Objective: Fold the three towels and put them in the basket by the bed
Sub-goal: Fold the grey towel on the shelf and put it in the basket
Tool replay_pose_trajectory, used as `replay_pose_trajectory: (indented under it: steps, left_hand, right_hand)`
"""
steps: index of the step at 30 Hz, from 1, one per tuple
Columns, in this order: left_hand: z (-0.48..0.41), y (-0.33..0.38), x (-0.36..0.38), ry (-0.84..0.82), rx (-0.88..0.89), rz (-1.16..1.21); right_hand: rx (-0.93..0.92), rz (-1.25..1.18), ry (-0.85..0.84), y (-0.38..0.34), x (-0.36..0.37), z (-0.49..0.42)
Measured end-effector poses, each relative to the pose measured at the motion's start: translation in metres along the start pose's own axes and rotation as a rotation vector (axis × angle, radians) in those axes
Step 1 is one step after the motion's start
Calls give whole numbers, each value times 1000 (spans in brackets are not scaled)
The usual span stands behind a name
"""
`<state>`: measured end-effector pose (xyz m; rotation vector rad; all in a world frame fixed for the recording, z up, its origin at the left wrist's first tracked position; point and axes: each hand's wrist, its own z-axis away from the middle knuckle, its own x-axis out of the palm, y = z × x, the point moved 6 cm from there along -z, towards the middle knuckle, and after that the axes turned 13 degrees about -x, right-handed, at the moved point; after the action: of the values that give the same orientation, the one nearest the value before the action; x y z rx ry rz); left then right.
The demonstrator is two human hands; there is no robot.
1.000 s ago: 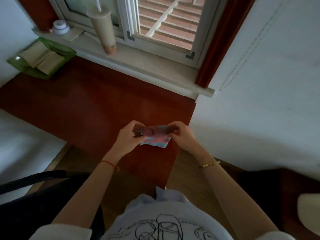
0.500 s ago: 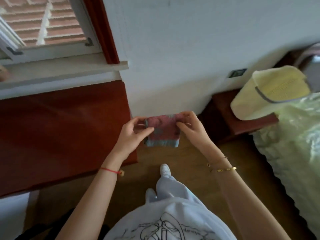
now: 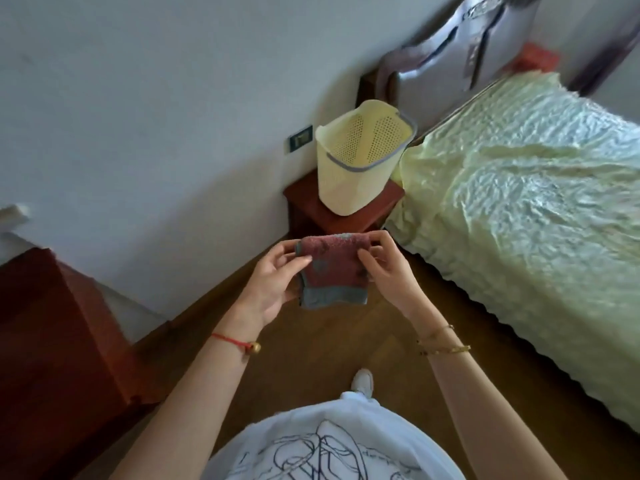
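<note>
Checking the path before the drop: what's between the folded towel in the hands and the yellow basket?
In the head view, only the near part of the red nightstand lies between the folded towel and the basket; nothing else.

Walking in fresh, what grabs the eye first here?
A folded red towel with a blue edge, held up between the left hand and right hand, centre frame. Just beyond stands a pale yellow basket on a small wooden nightstand, beside the green-covered bed.
</note>
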<state>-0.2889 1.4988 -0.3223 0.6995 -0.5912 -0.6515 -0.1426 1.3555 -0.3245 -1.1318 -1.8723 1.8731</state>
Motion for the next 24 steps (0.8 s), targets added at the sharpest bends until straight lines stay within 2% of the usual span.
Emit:
replay_pose_trajectory:
  steps: [5,10,19,24]
  left_hand:
    - [-49,10,96,-67,-122,21]
    - [-98,33,155,-79,-202,23]
    - [-214,103,196,-61,-219,36]
    - [-287,157,205,-53,-195,72]
  right_hand:
    - [-51,75,21,20,-92,-20]
    - [-36,92,52,50,-151,-64]
    - [65,94,63,110,-197,-204]
    - [137,9,35,133,-210,-305]
